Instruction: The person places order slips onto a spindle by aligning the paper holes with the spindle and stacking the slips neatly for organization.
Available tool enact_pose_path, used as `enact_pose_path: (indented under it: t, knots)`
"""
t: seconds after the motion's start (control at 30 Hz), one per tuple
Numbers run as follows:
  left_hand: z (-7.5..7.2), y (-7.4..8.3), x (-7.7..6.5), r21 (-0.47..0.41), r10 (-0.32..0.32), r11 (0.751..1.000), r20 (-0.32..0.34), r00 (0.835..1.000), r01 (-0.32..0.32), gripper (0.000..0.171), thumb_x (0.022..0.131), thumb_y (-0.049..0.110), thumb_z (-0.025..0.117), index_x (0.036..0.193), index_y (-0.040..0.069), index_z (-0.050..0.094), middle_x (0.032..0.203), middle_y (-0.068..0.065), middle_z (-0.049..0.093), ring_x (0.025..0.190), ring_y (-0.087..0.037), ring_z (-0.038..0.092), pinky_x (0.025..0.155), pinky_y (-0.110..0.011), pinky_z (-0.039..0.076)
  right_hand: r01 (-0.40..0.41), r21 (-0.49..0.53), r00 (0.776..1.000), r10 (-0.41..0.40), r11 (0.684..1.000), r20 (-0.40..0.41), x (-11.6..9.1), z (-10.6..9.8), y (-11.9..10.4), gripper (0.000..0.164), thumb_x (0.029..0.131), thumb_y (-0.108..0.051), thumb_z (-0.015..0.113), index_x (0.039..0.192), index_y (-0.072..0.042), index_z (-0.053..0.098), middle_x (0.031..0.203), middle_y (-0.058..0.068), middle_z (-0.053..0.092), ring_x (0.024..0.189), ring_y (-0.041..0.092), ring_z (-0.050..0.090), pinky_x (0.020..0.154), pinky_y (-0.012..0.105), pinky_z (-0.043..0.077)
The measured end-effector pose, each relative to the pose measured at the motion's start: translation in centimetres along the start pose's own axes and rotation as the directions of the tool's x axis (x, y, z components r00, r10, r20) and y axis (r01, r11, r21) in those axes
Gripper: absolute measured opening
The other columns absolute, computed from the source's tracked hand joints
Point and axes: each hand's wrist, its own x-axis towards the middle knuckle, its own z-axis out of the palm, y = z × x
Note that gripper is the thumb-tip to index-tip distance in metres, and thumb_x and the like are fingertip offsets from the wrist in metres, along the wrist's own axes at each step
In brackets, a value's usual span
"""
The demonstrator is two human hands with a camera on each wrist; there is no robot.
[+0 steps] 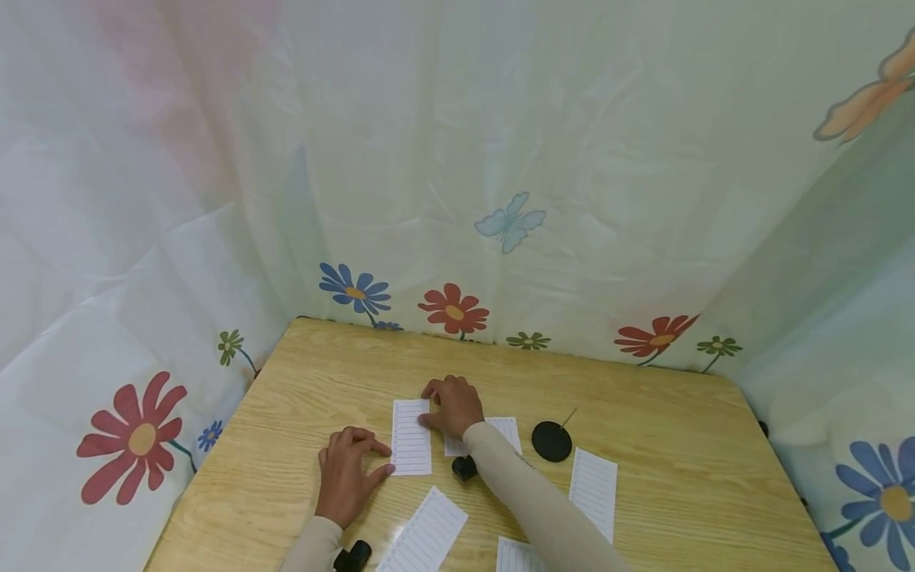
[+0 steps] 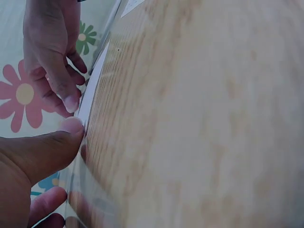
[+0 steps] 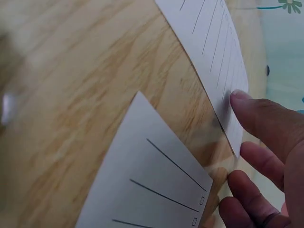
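A white lined checklist card [image 1: 411, 449] lies flat on the wooden table between my hands. At its left edge is my left hand [image 1: 346, 477], with thumb and index fingertip touching near the lower left corner. My right hand [image 1: 454, 403] reaches over its upper right corner. In the right wrist view the right thumb [image 3: 259, 114] rests on the card's lined face, while the other fingers bend beside its end. The left wrist view shows the left thumb [image 2: 47, 152] against the card's edge [image 2: 92, 88], seen almost side-on.
More lined cards lie around: one [image 1: 506, 433] partly behind the right wrist, one tilted [image 1: 425, 531] in front, one [image 1: 595, 486] to the right, one [image 1: 516, 556] at the bottom. A black round base [image 1: 551, 442] with a thin spike stands right of the right hand. A flowered curtain [image 1: 457, 159] surrounds the table.
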Motion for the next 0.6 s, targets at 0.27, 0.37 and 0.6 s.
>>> enact_pose_path:
  t: [0.27, 0.37, 0.6]
  knots:
    - [0.13, 0.00, 0.34, -0.001, -0.015, 1.000, 0.009, 1.000, 0.015, 0.022, 0.074, 0.021, 0.098, 0.087, 0.026, 0.081, 0.115, -0.002, 0.067, 0.114, -0.030, 0.055, 0.092, -0.052, 0.035, -0.039, 0.011, 0.999, 0.039, 0.999, -0.002, 0.18, -0.15, -0.50, 0.030, 0.081, -0.034, 0.094, 0.098, -0.020, 0.074, 0.085, -0.003, 0.059, 0.086, 0.018, 0.052, 0.083, 0.041, 0.043]
    - [0.06, 0.14, 0.39, 0.007, -0.016, 1.000, 0.022, 1.000, 0.016, 0.021, 0.075, 0.021, 0.097, 0.087, 0.027, 0.081, 0.116, -0.002, 0.067, 0.115, -0.031, 0.055, 0.092, -0.054, 0.036, -0.069, 0.015, 0.998, 0.069, 0.998, 0.007, 0.25, -0.24, -0.61, 0.028, 0.082, -0.033, 0.094, 0.094, -0.020, 0.072, 0.085, -0.003, 0.058, 0.086, 0.018, 0.051, 0.084, 0.041, 0.042]
    - [-0.09, 0.31, 0.45, 0.009, -0.028, 1.000, 0.033, 0.999, 0.027, 0.020, 0.076, 0.021, 0.097, 0.087, 0.027, 0.081, 0.117, -0.003, 0.067, 0.116, -0.030, 0.055, 0.092, -0.054, 0.036, -0.099, 0.099, 0.995, 0.098, 0.990, 0.023, 0.23, -0.25, -0.74, 0.025, 0.085, -0.024, 0.091, 0.088, -0.018, 0.067, 0.087, -0.002, 0.060, 0.086, 0.018, 0.052, 0.086, 0.040, 0.044]
